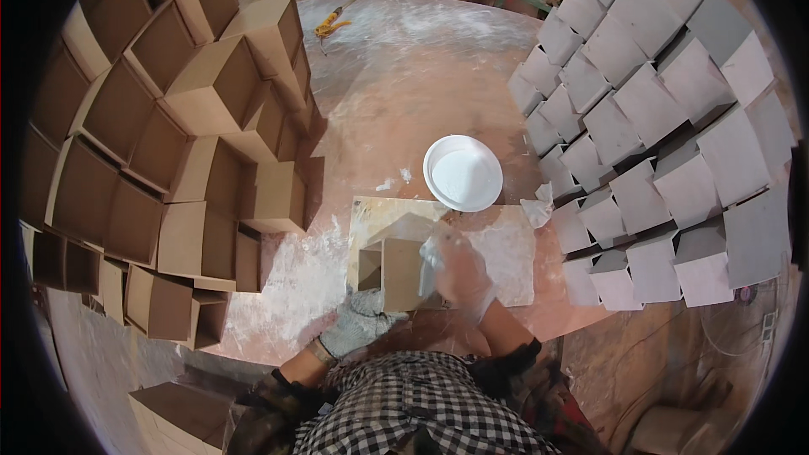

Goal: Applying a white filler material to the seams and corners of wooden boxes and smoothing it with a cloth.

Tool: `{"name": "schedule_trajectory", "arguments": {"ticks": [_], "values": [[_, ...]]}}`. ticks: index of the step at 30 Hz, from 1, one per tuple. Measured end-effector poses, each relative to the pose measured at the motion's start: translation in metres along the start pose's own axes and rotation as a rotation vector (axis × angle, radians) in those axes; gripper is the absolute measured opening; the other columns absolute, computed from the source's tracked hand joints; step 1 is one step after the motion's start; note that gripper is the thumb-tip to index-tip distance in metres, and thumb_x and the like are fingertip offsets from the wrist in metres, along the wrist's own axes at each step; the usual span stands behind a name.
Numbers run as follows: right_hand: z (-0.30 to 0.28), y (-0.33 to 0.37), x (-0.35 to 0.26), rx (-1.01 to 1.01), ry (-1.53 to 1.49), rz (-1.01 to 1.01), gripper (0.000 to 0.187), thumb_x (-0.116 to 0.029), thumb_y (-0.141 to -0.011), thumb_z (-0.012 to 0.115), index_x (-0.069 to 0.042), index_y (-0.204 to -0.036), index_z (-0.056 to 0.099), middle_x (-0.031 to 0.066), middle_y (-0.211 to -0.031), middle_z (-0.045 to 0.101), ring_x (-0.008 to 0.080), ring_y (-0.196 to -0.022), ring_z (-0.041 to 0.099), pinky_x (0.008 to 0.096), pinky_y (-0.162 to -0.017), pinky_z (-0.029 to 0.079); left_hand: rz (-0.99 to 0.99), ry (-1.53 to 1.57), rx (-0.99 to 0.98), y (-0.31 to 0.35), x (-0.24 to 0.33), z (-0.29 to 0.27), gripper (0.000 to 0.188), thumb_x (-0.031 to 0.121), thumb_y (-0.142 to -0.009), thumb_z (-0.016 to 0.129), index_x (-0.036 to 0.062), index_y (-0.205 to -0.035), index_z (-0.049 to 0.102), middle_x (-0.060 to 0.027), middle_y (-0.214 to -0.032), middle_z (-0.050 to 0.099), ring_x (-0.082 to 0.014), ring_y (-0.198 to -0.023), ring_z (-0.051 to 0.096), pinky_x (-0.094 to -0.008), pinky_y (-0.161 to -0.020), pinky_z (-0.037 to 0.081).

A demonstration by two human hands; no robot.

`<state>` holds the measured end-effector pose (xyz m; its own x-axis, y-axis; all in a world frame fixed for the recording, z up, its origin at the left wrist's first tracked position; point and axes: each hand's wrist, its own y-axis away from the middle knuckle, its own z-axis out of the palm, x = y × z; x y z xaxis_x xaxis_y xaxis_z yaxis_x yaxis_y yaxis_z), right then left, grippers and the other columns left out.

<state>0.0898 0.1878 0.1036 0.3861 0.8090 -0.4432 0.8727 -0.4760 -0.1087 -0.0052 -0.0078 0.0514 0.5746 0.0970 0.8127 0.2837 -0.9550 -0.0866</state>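
The box (408, 276) sits on the board (512, 263) between the hands, open side to the left; its long axis is hard to tell. The gloved left hand (364, 324) touches its near left corner, fingers partly curled, grip unclear. The right hand (463, 274) blurs at its right side; I cannot tell its grip. The box looks plain tan and straight-edged.
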Motion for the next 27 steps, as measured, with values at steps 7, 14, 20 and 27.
{"name": "schedule_trajectory", "arguments": {"ticks": [7, 14, 20, 27], "values": [[-0.01, 0.046, -0.018, -0.154, -0.24, -0.075, 0.02, -0.009, -0.073, 0.054, -0.007, -0.092, 0.059, 0.0152, -0.095, 0.058, 0.0354, -0.09, 0.058, 0.0439, -0.077, 0.048, -0.153, 0.103, 0.016, 0.002, 0.008, -0.007, 0.032, 0.031, -0.087, 0.06, 0.009, -0.11, 0.061, -0.0125, -0.1, 0.065, -0.0312, -0.091, 0.062, -0.0401, -0.078, 0.05], [0.02, 0.02, 0.001, -0.048, 0.105, 0.063, 0.025, -0.01, -0.073, 0.053, -0.003, -0.096, 0.057, 0.0177, -0.099, 0.059, 0.0372, -0.092, 0.058, 0.047, -0.075, 0.048, -0.104, -0.013, -0.087, 0.001, 0.011, -0.018, 0.032, 0.022, -0.089, 0.061, 0.0067, -0.117, 0.059, -0.0086, -0.109, 0.064, -0.0224, -0.101, 0.061, -0.0331, -0.084, 0.05], [-0.004, 0.036, -0.016, -0.1, -0.169, -0.157, 0.032, -0.011, -0.074, 0.056, -0.005, -0.104, 0.053, 0.0185, -0.093, 0.059, 0.0382, -0.084, 0.058, 0.0466, -0.072, 0.048, -0.119, 0.306, 0.033, 0.002, 0.006, -0.007, 0.033, 0.031, -0.086, 0.062, 0.0111, -0.111, 0.062, -0.0128, -0.103, 0.065, -0.0302, -0.096, 0.061, -0.0389, -0.083, 0.049], [0.032, 0.044, -0.009, 0.133, 0.12, -0.12, 0.032, -0.011, -0.076, 0.053, -0.004, -0.107, 0.054, 0.0177, -0.093, 0.059, 0.0375, -0.083, 0.058, 0.0461, -0.071, 0.048, -0.143, 0.021, 0.054, 0.011, 0.002, 0.002, 0.032, 0.029, -0.086, 0.062, 0.0087, -0.111, 0.06, -0.0121, -0.103, 0.065, -0.0285, -0.094, 0.062, -0.0381, -0.081, 0.049]]}}
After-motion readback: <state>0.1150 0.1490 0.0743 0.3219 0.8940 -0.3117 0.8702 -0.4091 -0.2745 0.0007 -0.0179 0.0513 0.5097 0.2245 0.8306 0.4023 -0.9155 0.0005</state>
